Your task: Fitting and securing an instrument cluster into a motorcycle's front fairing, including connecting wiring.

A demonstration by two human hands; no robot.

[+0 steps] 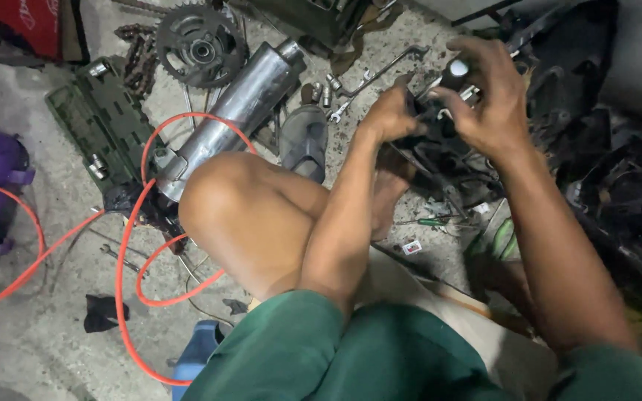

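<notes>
I squat on a concrete floor with both arms stretched forward. My left hand [389,115] grips the left side of a black handlebar switch unit [434,111] with cables hanging below it. My right hand [488,93] wraps over the top and right side of the same black unit, fingers curled around it. The unit sits above my foot and partly hides behind my fingers. My bare knee [247,204] is in the middle of the view.
A silver exhaust muffler [243,108] lies left of my knee, with a chain sprocket [200,46], a green socket case [102,126] and an orange hose [124,245]. Wrenches [369,78] and sockets lie beyond a grey sandal [305,141]. Dark motorcycle parts [618,163] crowd the right.
</notes>
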